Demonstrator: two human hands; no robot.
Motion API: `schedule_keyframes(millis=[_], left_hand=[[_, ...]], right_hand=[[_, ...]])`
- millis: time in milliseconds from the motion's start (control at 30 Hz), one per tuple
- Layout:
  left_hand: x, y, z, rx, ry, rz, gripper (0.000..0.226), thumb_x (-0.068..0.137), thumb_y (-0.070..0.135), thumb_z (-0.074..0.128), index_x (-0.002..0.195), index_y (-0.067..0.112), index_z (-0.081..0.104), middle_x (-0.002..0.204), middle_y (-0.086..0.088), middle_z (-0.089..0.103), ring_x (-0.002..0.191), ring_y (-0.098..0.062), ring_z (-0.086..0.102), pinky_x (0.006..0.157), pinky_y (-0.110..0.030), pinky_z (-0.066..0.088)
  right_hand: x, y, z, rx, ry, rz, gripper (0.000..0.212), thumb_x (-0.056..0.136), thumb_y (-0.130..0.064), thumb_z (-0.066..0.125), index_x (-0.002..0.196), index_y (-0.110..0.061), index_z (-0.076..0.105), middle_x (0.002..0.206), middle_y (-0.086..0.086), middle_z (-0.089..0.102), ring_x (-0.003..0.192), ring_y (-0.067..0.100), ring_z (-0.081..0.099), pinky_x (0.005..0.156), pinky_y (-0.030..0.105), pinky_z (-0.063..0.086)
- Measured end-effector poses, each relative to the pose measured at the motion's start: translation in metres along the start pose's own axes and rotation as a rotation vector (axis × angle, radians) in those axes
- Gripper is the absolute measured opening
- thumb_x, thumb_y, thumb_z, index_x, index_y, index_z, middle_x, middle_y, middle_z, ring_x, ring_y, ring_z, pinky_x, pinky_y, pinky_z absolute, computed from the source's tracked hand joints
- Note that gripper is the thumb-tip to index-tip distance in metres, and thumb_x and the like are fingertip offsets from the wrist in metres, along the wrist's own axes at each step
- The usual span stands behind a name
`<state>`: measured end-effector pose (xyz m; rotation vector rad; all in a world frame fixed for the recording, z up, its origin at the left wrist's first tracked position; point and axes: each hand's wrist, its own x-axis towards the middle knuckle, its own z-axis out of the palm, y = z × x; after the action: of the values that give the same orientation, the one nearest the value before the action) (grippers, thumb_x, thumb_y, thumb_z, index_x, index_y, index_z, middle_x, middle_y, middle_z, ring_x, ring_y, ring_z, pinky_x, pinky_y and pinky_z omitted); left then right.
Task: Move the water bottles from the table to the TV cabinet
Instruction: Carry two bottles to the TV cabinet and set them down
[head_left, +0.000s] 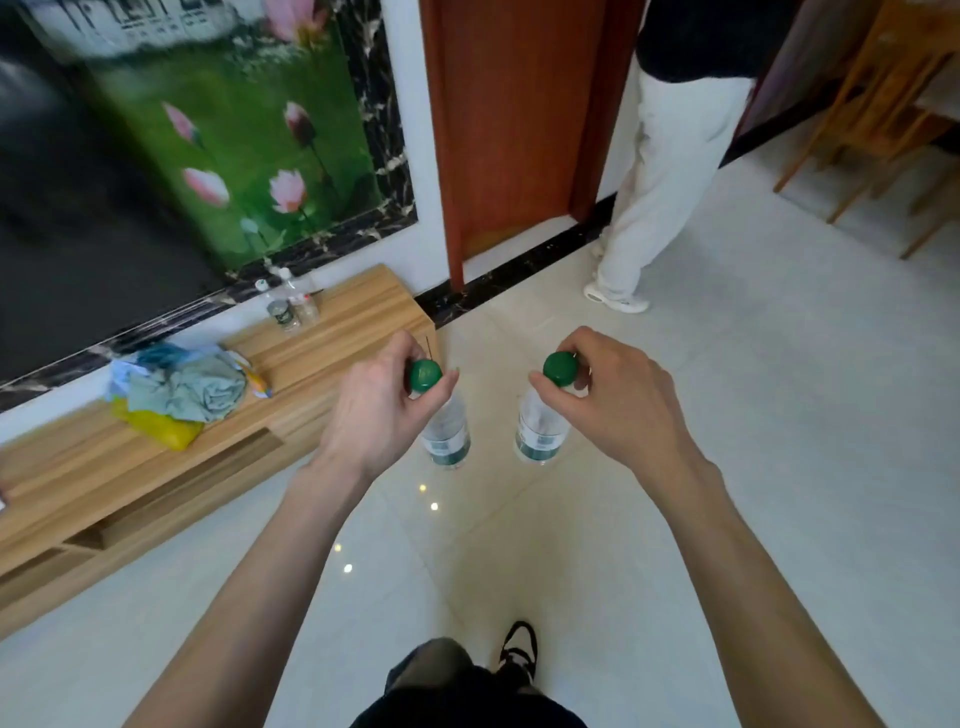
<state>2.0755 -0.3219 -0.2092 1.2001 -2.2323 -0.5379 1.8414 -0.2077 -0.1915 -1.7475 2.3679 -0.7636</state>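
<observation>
My left hand (375, 410) grips a clear water bottle (447, 436) by its green cap, and the bottle hangs upright over the floor. My right hand (613, 400) holds a second clear water bottle (541, 431) the same way, by its green cap. Both bottles carry dark green labels. The wooden TV cabinet (332, 332) stands to the left, its right end just behind my left hand. Two small bottles with white caps (291, 301) stand on its top near the wall.
A pile of cloths and a yellow bag (176, 395) lies on the cabinet top. A dark TV screen (78, 249) is at the left. Another person in white trousers (660, 171) stands by the brown door (509, 124). Wooden chairs (872, 119) are at the far right.
</observation>
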Motion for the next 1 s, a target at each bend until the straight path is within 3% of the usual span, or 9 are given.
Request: schedule_keyframes(millis=[267, 533, 867, 1000], left_hand=[[0.066, -0.029, 0.000, 0.028, 0.064, -0.130, 0.037, 0.093, 0.050, 0.071, 0.092, 0.020, 0.048, 0.070, 0.008, 0.058, 0.063, -0.019, 0.058, 0.055, -0.037, 0.047], [0.137, -0.085, 0.000, 0.047, 0.105, -0.208, 0.036, 0.092, 0.047, 0.074, 0.087, 0.021, 0.049, 0.067, 0.010, 0.057, 0.061, -0.009, 0.056, 0.052, -0.028, 0.043], [0.231, -0.169, -0.017, 0.060, 0.080, -0.296, 0.038, 0.087, 0.058, 0.071, 0.086, 0.030, 0.045, 0.068, 0.008, 0.061, 0.062, -0.011, 0.059, 0.057, -0.042, 0.054], [0.270, -0.194, -0.024, 0.071, 0.113, -0.309, 0.037, 0.088, 0.054, 0.073, 0.088, 0.028, 0.047, 0.069, 0.010, 0.060, 0.063, -0.007, 0.059, 0.055, -0.032, 0.050]], right_hand=[[0.120, -0.010, 0.023, 0.039, -0.099, -0.150, 0.029, 0.092, -0.056, 0.065, 0.096, -0.033, 0.049, 0.075, -0.019, 0.049, 0.066, -0.004, 0.047, 0.055, 0.018, 0.026], [0.235, -0.035, 0.069, 0.034, -0.131, -0.277, 0.030, 0.090, -0.061, 0.064, 0.089, -0.036, 0.048, 0.073, -0.020, 0.050, 0.064, -0.006, 0.047, 0.051, 0.021, 0.025], [0.357, -0.071, 0.135, 0.079, -0.170, -0.323, 0.031, 0.089, -0.061, 0.066, 0.088, -0.035, 0.050, 0.071, -0.022, 0.048, 0.064, -0.006, 0.047, 0.049, 0.022, 0.026], [0.397, -0.085, 0.155, 0.095, -0.181, -0.349, 0.031, 0.088, -0.059, 0.069, 0.088, -0.033, 0.051, 0.069, -0.023, 0.046, 0.062, 0.001, 0.046, 0.050, 0.022, 0.025]])
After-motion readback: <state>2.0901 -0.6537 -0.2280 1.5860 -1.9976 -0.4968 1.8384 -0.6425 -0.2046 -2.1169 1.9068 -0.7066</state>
